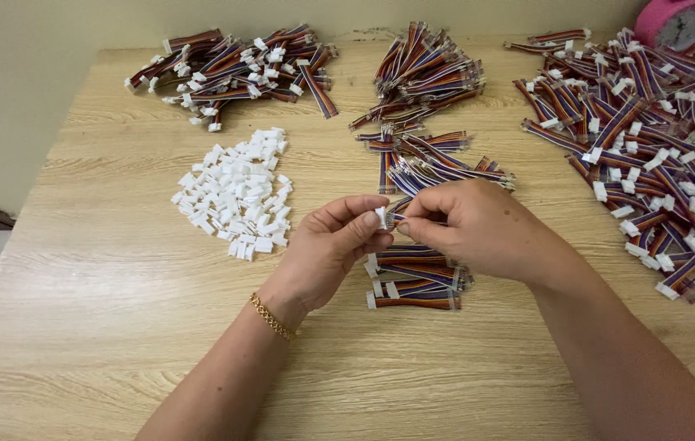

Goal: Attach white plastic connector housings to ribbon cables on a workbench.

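Fingers (364,219) of my left hand (327,253) pinch a white plug (381,216); my right hand (470,224) grips the wire strip (396,219), aligned end-to-end above the table (102,327).

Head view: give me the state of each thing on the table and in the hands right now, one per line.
Left hand: fingers pinching a white connector.
Right hand: fingers pinching a ribbon wire end against that connector.
Loose white connectors: heaped, no wires.
Wire bundles: piled behind the hands; ends hard to tell.
Small stack: white connectors on the left ends.
Right pile: connectors fitted.
Far-left pile: connectors fitted.
Pink clock: upright, partly out of frame.
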